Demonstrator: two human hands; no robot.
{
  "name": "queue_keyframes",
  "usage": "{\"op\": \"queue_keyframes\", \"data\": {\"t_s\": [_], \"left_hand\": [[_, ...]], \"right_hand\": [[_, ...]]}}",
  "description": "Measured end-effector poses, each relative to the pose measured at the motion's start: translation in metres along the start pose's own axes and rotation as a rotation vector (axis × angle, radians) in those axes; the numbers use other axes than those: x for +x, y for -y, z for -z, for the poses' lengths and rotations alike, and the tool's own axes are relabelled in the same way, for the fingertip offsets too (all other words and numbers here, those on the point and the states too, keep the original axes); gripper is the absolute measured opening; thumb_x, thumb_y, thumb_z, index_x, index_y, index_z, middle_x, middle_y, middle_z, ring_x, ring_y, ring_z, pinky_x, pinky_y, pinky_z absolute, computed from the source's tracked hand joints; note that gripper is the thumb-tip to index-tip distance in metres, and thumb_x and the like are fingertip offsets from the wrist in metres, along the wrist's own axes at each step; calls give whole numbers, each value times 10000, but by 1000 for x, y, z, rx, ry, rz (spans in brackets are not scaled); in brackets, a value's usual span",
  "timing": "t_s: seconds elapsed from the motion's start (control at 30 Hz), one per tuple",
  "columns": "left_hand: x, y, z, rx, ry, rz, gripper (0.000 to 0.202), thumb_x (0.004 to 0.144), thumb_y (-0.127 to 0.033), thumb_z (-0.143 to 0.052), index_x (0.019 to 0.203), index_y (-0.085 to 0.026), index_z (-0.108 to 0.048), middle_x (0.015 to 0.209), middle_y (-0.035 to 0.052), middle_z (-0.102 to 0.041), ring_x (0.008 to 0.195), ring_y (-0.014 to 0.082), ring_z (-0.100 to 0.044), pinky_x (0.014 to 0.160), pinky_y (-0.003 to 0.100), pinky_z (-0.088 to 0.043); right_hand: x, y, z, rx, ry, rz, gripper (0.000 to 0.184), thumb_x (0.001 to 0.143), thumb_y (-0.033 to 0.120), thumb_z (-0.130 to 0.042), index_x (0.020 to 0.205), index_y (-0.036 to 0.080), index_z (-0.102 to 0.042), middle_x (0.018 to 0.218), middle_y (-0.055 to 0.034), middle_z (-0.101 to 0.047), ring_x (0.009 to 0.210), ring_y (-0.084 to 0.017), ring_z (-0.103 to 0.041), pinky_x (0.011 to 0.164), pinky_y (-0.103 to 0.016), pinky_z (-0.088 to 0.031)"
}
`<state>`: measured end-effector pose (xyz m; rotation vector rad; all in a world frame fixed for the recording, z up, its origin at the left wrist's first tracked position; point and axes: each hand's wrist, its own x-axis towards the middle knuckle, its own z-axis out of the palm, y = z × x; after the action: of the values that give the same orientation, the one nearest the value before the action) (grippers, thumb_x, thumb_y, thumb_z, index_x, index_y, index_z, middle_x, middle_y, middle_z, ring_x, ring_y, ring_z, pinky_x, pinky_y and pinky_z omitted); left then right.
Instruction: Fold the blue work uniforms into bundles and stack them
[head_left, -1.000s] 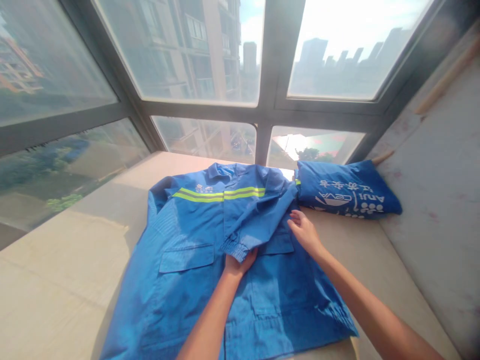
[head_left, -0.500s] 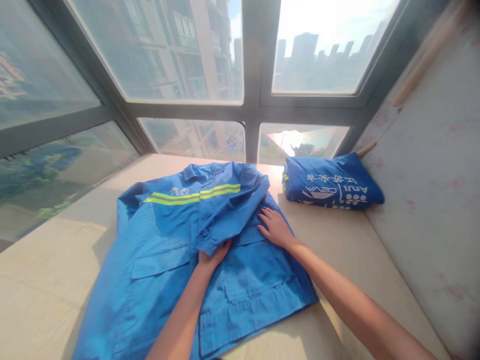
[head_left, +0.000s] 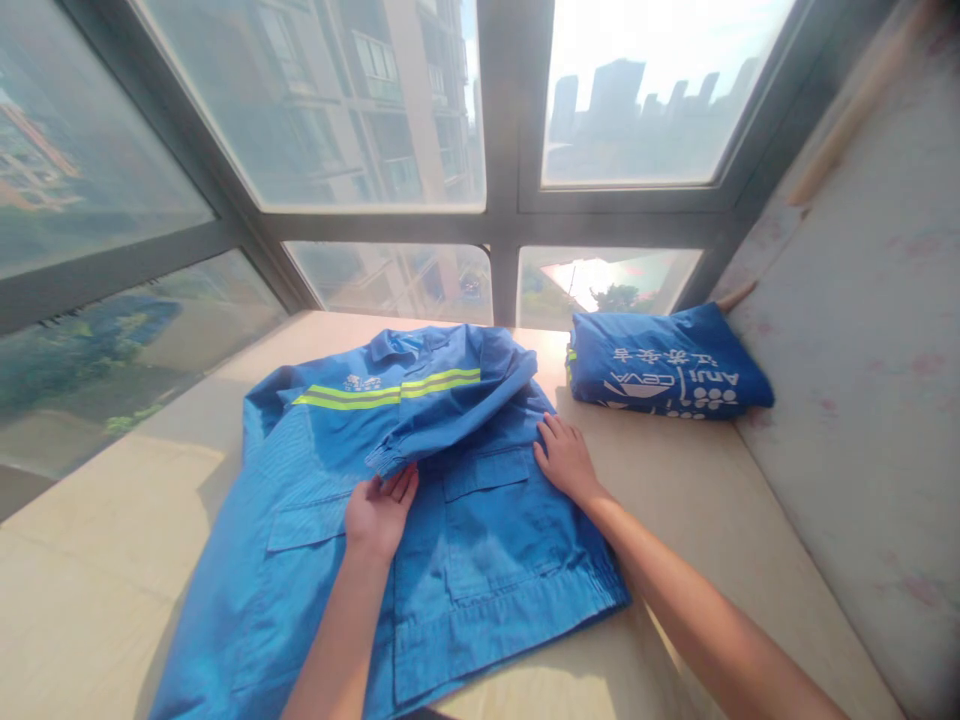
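Note:
A blue work jacket [head_left: 300, 500] lies front up, with a yellow-and-grey reflective stripe across its chest. One sleeve [head_left: 457, 410] is folded across the front, its elastic cuff [head_left: 386, 460] near the middle. My left hand [head_left: 379, 512] is at that cuff, palm turned up and fingers stretched out, with the tips touching or just under the cuff's edge. On the jacket's right side edge rests my right hand [head_left: 568, 458], its fingers spread on the fabric beside a flap pocket [head_left: 486, 475].
A folded blue garment with white lettering [head_left: 667, 360] sits at the back right, against the patterned wall [head_left: 862, 430]. The pale wooden surface [head_left: 690, 500] runs up to windows with grey frames [head_left: 514, 270].
My left hand has moved left and slightly away from me, and the sleeve's cuff has shifted with it, uncovering more of the flap pocket. My right hand has slid slightly right.

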<state>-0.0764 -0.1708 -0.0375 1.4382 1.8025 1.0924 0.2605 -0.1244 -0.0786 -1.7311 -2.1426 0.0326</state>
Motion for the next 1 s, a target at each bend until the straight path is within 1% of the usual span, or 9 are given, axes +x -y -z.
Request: {"op": "queue_keyframes", "data": {"t_s": [0.1, 0.17, 0.23, 0.37, 0.6, 0.7, 0.83, 0.93, 1.0], "left_hand": [[-4, -11, 20, -925, -54, 479, 386, 998, -384, -328, 1005, -140, -626, 912, 125, -734, 909, 250, -728, 856, 462, -610], [-4, -21, 23, -1108, -75, 612, 243, 953, -365, -496, 961, -155, -619, 841, 83, -719, 790, 217, -719, 770, 415, -627], [-2, -31, 17, -1065, -82, 626, 104, 870, -200, -610, 966, -161, -616, 823, 51, -711, 704, 178, -696, 665, 330, -616], [-5, -47, -3, -883, -31, 566, 345, 731, -47, -679, 1042, -186, -628, 863, 18, -711, 646, 148, -669, 549, 248, -546], [-22, -99, -25, -635, 185, 439, 452, 650, -321, -853, 1050, -178, -702, 833, 21, -710, 664, 132, -639, 558, 208, -491], [-12, -143, -37, -747, 235, 331, 331, 657, -302, -796, 943, -164, -704, 781, 2, -688, 655, 131, -622, 555, 208, -499], [17, -227, -47, -961, 290, 109, 212, 681, -185, -706, 888, -165, -664, 760, -12, -664, 643, 117, -604, 544, 189, -481], [36, -293, -39, -1109, 365, -60, 119, 772, -120, -640, 875, -181, -637, 802, 8, -663, 717, 130, -623, 696, 251, -534], [40, -318, -34, -1231, 409, -224, 155, 830, -125, -609, 965, -193, -641, 944, 23, -690, 846, 150, -657, 829, 322, -547]], "right_hand": [[0, -1, -2, 2, -7, 1, 440, 985, 330, -423, 1356, 146, -573, 1494, -139, -494, 1377, -306, -406, 1123, -467, -318], [0, -2, -2, 8, -10, -1, 434, 981, 320, -426, 1349, 147, -579, 1493, -140, -495, 1379, -305, -405, 1124, -468, -319], [0, -1, -2, 17, -10, -5, 429, 978, 311, -428, 1345, 150, -584, 1491, -141, -496, 1381, -303, -406, 1125, -468, -321], [1, 0, 0, 37, -3, -17, 430, 977, 301, -431, 1352, 155, -583, 1489, -139, -499, 1380, -297, -413, 1129, -465, -320], [1, 2, 3, 42, -1, -20, 426, 973, 293, -441, 1345, 138, -581, 1487, -138, -503, 1378, -293, -413, 1136, -454, -309], [1, 2, 4, 39, -4, -14, 419, 964, 284, -453, 1332, 134, -587, 1480, -140, -508, 1368, -295, -424, 1130, -443, -315], [1, 1, 4, 26, 5, -27, 410, 967, 290, -453, 1327, 151, -591, 1462, -140, -525, 1359, -294, -433, 1117, -441, -325], [1, 1, 2, 24, 0, -24, 410, 975, 296, -442, 1336, 165, -583, 1479, -126, -511, 1364, -286, -428, 1120, -438, -319], [0, 0, 1, 30, -5, -20, 398, 974, 295, -442, 1321, 171, -593, 1483, -125, -506, 1365, -283, -426, 1119, -437, -321]]}}
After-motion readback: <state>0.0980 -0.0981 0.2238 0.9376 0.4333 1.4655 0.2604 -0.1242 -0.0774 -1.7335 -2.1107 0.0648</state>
